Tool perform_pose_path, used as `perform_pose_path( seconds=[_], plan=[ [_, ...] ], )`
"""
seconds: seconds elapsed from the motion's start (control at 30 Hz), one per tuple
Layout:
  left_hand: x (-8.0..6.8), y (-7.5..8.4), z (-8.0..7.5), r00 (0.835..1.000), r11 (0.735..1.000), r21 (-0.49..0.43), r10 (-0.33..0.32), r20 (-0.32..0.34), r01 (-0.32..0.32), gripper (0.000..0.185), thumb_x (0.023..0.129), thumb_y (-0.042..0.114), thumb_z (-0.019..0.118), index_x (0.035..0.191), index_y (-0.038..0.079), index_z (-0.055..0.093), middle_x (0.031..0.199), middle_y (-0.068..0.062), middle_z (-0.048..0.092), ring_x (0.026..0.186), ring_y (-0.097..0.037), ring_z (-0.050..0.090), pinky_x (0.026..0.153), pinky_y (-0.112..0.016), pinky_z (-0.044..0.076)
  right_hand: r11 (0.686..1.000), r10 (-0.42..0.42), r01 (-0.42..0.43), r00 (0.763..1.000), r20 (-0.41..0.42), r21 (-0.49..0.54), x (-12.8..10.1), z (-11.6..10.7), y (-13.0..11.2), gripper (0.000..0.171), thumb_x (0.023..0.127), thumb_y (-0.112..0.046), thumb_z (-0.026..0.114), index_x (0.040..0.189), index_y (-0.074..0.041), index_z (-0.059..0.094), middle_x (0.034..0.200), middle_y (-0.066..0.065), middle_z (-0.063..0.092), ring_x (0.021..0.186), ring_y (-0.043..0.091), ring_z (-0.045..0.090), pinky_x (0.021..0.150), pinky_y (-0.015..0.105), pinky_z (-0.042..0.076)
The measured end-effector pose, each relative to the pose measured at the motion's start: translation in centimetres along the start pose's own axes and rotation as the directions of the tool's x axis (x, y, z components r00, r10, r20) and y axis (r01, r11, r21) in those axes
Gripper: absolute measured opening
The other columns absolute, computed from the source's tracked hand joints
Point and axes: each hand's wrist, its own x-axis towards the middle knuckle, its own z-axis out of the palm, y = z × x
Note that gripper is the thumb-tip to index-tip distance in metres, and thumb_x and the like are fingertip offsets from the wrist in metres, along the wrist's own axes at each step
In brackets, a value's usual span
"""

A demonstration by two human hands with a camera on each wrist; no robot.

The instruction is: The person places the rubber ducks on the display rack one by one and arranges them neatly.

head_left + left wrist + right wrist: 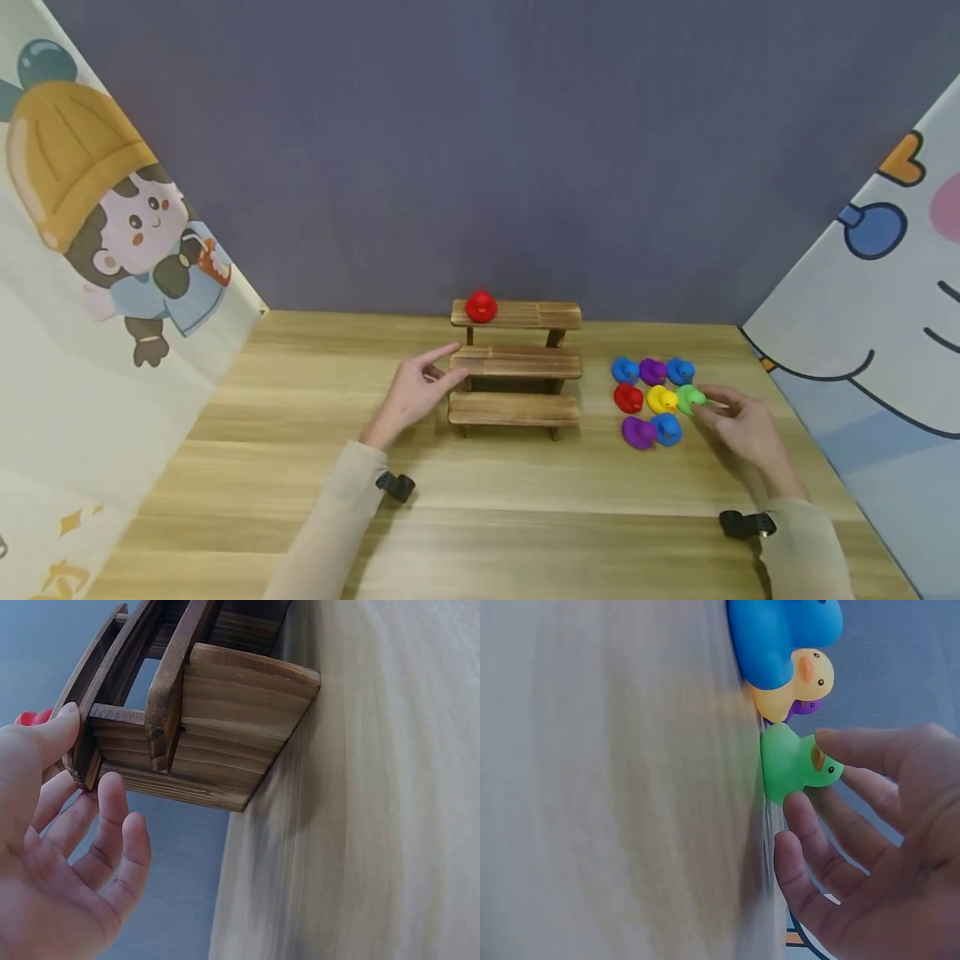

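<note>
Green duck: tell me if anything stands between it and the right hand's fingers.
Nothing visible does. The right hand has its fingers at the green duck, at the cluster's right edge. The yellow duck sits on its far side, away from the hand.

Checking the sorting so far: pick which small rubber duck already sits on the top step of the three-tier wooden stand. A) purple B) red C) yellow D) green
B: the red rubber duck sits alone at the left end of the top step of the three-tier wooden stand; the green rubber duck is on the table at the right hand.
</note>
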Motion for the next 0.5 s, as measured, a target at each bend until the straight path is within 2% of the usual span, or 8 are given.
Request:
perform_pose_path(
  seconds=[0.1,0.13,0.3,0.43,0.5],
  plan=[
    [-0.43,-0.01,0.33,1.000,1.000,-0.008,-0.016,0.009,0.016,0.055,0.097,0.033,0.081,0.148,0.020,0.066,0.099,-0.015,0.076,0.081,-0.018,0.067,0.060,-0.028,0.054,1.000,0.014,-0.014,1.000,0.004,-0.015,-0.47,0.01,0.28,0.060,0.105,-0.040,0.068,0.147,0.002,0.059,0.148,0.032,0.058,0.122,0.054,0.065,0.073,0.013,0.048],
    [-0.45,0.07,0.42,1.000,1.000,-0.011,-0.021,0.010,0.021,0.055,0.096,0.033,0.081,0.148,0.021,0.066,0.099,-0.015,0.076,0.081,-0.019,0.067,0.061,-0.028,0.054,1.000,0.022,-0.022,1.000,0.007,-0.017,-0.57,-0.03,0.29,0.060,0.105,-0.041,0.067,0.148,0.001,0.059,0.149,0.033,0.057,0.123,0.055,0.064,0.077,0.018,0.053],
    [-0.28,0.16,0.35,1.000,1.000,-0.004,-0.026,0.015,0.026,0.054,0.098,0.034,0.080,0.148,0.021,0.065,0.105,-0.019,0.076,0.083,-0.019,0.068,0.062,-0.029,0.055,0.998,0.056,-0.056,0.998,0.008,-0.034,-0.64,-0.03,0.01,0.061,0.105,-0.044,0.066,0.148,-0.001,0.060,0.151,0.032,0.056,0.124,0.054,0.064,0.080,0.030,0.054],
    [-0.19,0.07,0.06,1.000,1.000,0.007,-0.021,0.010,0.021,0.053,0.098,0.035,0.079,0.148,0.022,0.066,0.105,-0.018,0.077,0.083,-0.019,0.069,0.062,-0.030,0.055,0.997,0.071,-0.071,0.997,0.015,-0.018,-0.48,-0.03,-0.39,0.063,0.105,-0.046,0.065,0.149,-0.002,0.059,0.151,0.031,0.057,0.123,0.050,0.065,0.076,0.021,0.050],
    [-0.15,-0.02,0.06,1.000,1.000,0.007,-0.018,0.006,0.018,0.052,0.098,0.035,0.079,0.148,0.022,0.066,0.105,-0.017,0.077,0.083,-0.020,0.069,0.062,-0.030,0.054,0.998,0.070,-0.070,0.997,0.015,-0.004,-0.43,-0.17,-0.61,0.064,0.105,-0.047,0.066,0.150,-0.002,0.058,0.151,0.030,0.057,0.115,0.039,0.071,0.074,0.018,0.051]
  ],
)
